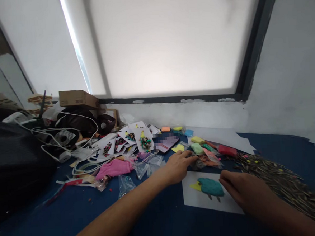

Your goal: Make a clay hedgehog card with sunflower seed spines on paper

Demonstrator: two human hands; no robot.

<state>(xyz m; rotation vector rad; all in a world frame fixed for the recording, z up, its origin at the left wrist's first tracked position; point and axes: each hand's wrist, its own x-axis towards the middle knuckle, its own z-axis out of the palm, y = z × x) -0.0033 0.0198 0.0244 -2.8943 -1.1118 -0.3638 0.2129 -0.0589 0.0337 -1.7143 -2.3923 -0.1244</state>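
My left hand reaches forward with its fingers apart, the fingertips at a dark plastic bag beside several packs of coloured modelling clay. A pale green clay block lies just beyond those fingertips. On a white sheet of paper is a flat clay bird with a teal body, a yellow head and two brown legs below. My right hand is closed, thumb and fingers together, over the sheet's right side near the bird's tail end. Whatever it may hold is hidden.
Sunflower seeds lie in a wide pile on the right. Finished picture cards, a phone, pink clay and plastic bags crowd the left and back. White cables and a cardboard box stand farther left.
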